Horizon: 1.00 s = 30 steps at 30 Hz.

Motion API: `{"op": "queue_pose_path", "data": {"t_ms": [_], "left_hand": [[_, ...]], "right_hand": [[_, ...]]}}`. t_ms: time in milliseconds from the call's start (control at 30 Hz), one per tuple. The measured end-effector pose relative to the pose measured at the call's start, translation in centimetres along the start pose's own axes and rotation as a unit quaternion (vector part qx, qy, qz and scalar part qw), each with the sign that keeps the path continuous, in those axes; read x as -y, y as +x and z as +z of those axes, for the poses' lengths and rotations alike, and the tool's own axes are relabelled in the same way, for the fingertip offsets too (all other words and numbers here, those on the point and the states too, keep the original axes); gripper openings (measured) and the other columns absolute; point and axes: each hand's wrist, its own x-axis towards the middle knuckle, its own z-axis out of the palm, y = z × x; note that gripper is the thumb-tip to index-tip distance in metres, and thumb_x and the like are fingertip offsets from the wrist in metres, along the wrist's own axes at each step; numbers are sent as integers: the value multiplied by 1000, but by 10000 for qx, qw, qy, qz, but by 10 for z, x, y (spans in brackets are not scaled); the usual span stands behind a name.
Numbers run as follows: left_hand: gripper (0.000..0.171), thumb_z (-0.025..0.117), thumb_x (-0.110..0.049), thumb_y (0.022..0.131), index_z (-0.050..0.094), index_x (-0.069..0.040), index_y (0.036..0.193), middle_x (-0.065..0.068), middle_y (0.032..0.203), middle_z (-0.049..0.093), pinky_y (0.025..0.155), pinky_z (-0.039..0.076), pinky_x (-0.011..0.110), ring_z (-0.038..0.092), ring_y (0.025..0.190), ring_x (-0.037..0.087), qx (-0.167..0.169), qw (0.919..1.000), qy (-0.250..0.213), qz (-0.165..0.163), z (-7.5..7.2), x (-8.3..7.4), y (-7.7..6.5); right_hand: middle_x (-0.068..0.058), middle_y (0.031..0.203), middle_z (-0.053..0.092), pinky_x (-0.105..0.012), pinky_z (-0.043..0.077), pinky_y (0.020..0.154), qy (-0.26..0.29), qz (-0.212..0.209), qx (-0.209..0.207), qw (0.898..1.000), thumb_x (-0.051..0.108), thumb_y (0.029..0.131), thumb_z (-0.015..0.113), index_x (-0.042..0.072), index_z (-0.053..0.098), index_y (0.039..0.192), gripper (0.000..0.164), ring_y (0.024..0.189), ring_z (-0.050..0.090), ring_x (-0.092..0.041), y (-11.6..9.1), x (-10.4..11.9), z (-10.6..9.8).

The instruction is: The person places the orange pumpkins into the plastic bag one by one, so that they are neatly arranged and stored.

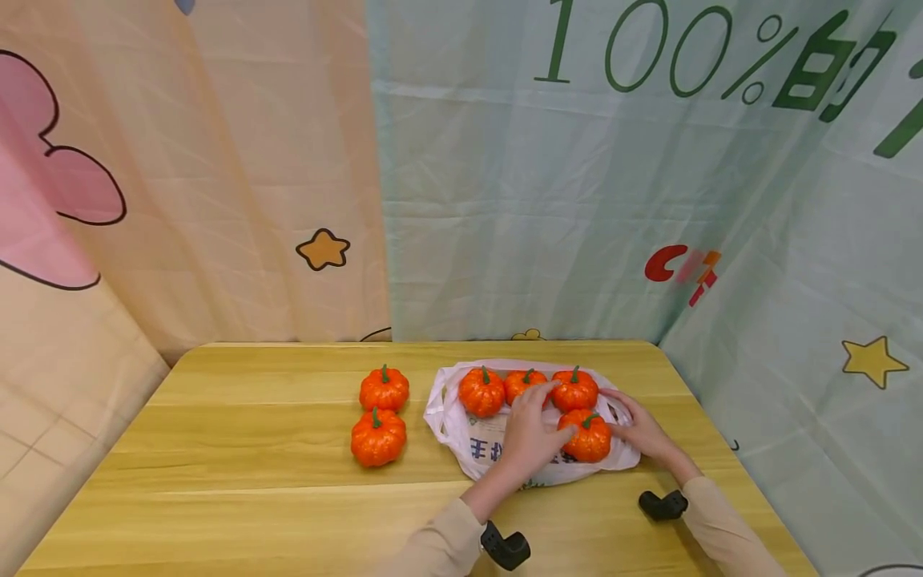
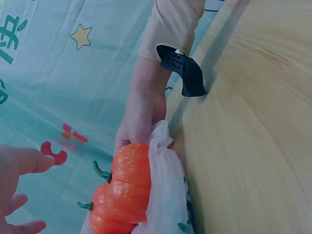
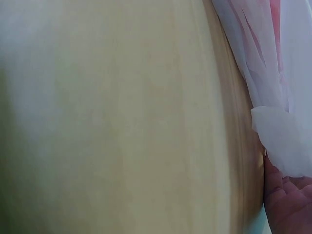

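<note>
A white plastic bag (image 1: 450,421) with dark printing lies spread on the table, carrying several small orange pumpkins with green stems. My left hand (image 1: 530,429) reaches over the bag with fingers spread, between the front pumpkin (image 1: 587,437) and the back-right pumpkin (image 1: 575,391). In the left wrist view, this hand's fingers (image 2: 29,161) are apart from the pumpkins. At the bag's right edge, my right hand (image 1: 642,429) holds the plastic; the right wrist view shows its curled fingers (image 3: 292,192) partly covered by a white flap of the bag (image 3: 282,141).
Two more pumpkins stand on the wooden table (image 1: 238,457) left of the bag, a rear one (image 1: 384,389) and a nearer one (image 1: 378,437). Printed curtains (image 1: 505,224) hang behind the table and along its right side.
</note>
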Motion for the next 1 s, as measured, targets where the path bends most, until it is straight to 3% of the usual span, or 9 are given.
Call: {"op": "queue_pose_path", "data": {"t_ms": [500, 800, 1000], "left_hand": [[62, 74, -21, 81, 49, -18, 138, 6, 142, 48, 106, 37, 56, 43, 131, 29, -151, 9997, 70, 205, -47, 8, -13], [62, 76, -18, 79, 51, -17, 136, 6, 138, 51, 104, 39, 53, 45, 128, 28, -476, 9983, 145, 287, -75, 24, -23], [63, 76, -15, 78, 51, -14, 136, 8, 141, 49, 107, 34, 58, 42, 132, 32, -585, 9975, 280, 284, -94, 34, -30]], "right_hand": [[-31, 148, 32, -70, 13, 108, 80, 116, 47, 9999, -3, 85, 62, -6, 38, 141, 60, 137, 17, -52, 2, 0, -1], [-32, 147, 32, -71, 13, 108, -22, 108, 42, 9999, -2, 86, 62, -6, 38, 140, 60, 138, 17, -53, 3, 1, -1], [-31, 148, 31, -70, 12, 109, 25, 221, 45, 9997, -4, 85, 61, -7, 36, 141, 61, 138, 16, -51, 3, 0, -1]]}}
